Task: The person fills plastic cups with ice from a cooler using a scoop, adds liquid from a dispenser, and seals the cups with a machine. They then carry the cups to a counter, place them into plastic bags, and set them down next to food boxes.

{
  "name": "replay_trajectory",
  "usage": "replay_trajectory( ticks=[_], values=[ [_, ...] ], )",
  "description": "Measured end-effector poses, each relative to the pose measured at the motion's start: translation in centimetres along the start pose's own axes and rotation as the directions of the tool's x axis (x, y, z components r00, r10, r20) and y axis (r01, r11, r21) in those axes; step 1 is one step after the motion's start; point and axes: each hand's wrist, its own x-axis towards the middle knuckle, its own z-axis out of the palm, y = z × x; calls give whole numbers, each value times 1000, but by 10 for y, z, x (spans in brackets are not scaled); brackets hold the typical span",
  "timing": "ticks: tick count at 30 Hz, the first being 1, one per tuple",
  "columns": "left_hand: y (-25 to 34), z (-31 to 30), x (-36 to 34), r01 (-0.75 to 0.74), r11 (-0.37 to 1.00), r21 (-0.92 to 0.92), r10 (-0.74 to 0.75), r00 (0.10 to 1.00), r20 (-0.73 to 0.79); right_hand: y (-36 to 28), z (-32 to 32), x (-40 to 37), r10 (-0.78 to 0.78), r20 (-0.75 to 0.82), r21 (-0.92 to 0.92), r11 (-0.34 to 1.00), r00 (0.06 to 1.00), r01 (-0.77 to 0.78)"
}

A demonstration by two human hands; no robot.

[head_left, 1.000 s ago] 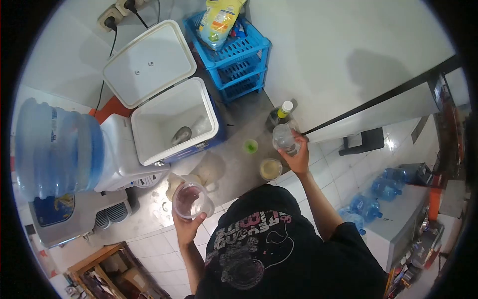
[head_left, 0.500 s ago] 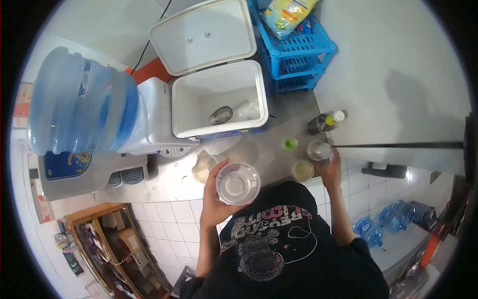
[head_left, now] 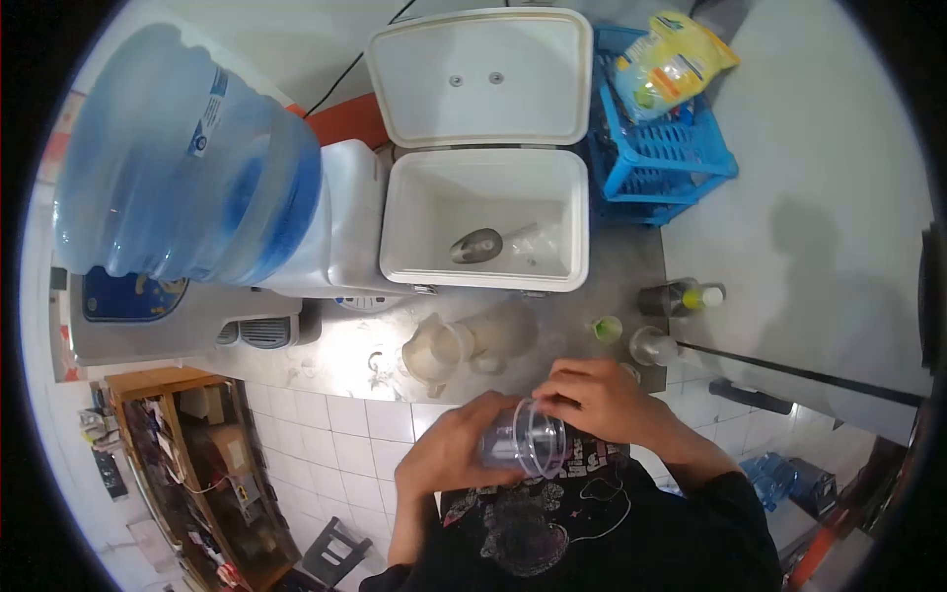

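Note:
My left hand is wrapped around a clear plastic cup, tipped on its side in front of my shirt. At its mouth two ring-like edges show close together. The fingers of my right hand are bent over the top of that rim, pinching it from the right. Behind my hands, a clear jug with something pale in it stands on the steel counter. Beyond my right hand are a small cup with green in it and a clear bottle.
An open white cooler with a metal scoop inside stands at the back. To its left is a water dispenser with a big blue bottle. A blue basket rack and a dark bottle are on the right.
My right hand has left the clear bottle on the right and come to the cup's rim. The cup in my left hand has turned onto its side and moved lower. The view has shifted.

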Motion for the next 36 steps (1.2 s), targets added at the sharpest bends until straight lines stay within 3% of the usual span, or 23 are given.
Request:
replay_trajectory(
  ticks=[2, 4, 6, 7, 8, 10, 11, 12, 14, 16, 17, 19, 21, 22, 23, 24, 27, 31, 33, 34, 36],
  values=[
    [-12, -10, -13, 119, 993, 1, -119, 991, 59, -1, -1, 12, -41, 26, -18, 999, 999, 41],
    [-37, -25, -30, 119, 993, 3, -119, 993, 21, -8, -20, 24, 35, 3, 122, 992, 999, -35],
    [-64, -46, -50, 153, 986, 73, -141, 979, -150, -12, -48, 33, 62, 11, 141, 988, 998, -63],
    [-71, -60, -56, 226, 973, -52, -231, 966, -115, -17, -57, 36, 210, 17, 112, 971, 977, -211],
    [-77, -67, -54, 222, 973, -63, -228, 967, -112, -20, -61, 41, 355, 13, 81, 931, 935, -355],
    [-89, -80, -47, -190, 979, -77, 182, 978, -104, -20, -47, 55, 416, 43, -35, 909, 908, -415],
    [-95, -79, -35, -245, 945, -218, 250, 968, -8, -21, -36, 66, 364, 101, -112, 929, 926, -352],
    [-98, -76, -23, -249, 941, -229, 254, 967, -8, -22, -24, 77, 312, 163, -184, 942, 936, -282],
    [-97, -76, 9, -420, 786, -454, 496, 866, 57, -25, -8, 102, 330, 180, -103, 943, 927, -316],
    [-105, -83, 24, -416, 734, -537, 553, 825, 116, -28, -5, 126, 343, 152, 6, 937, 927, -348],
    [-108, -89, 28, -396, 678, -619, 544, 837, 60, -27, -10, 138, 353, 141, -4, 935, 925, -356],
    [-119, -100, 32, -374, 606, -702, 534, 846, 10, -21, -25, 166, 400, 292, 40, 902, 869, -429],
    [-136, -116, 25, -361, 727, -585, 484, 873, 63, 9, -24, 200, 485, 145, 36, 869, 863, -494],
    [-148, -115, 20, -358, 727, -587, 485, 872, 69, 43, -19, 219, 367, 71, -176, 920, 928, -351],
    [-166, -110, 13, -346, 749, -565, 408, 913, -17, 88, -9, 236, 228, 24, -386, 900, 973, -202],
    [-184, -105, 7, -331, 772, -543, 330, 938, -103, 136, 6, 250, 261, 36, -518, 830, 965, -206],
    [-246, -89, -4, -284, 839, -464, 273, 958, -91, 213, 36, 281, 465, 153, -802, 574, 872, -166],
    [-282, -89, -10, -197, 914, -355, 166, 979, -116, 248, 48, 287, 472, 177, -782, 600, 864, -168],
    [-256, -98, -9, -183, 745, -641, 34, 971, -237, 254, 46, 286, 580, 217, -721, 637, 785, -272],
    [-259, -100, -6, -180, 741, -647, 33, 972, -233, 248, 43, 285, 587, 217, -722, 634, 780, -276],
    [-267, -105, 1, -146, 706, -693, -3, 978, -209, 234, 35, 279, 671, 354, -853, 517, 652, -69]
  ],
)
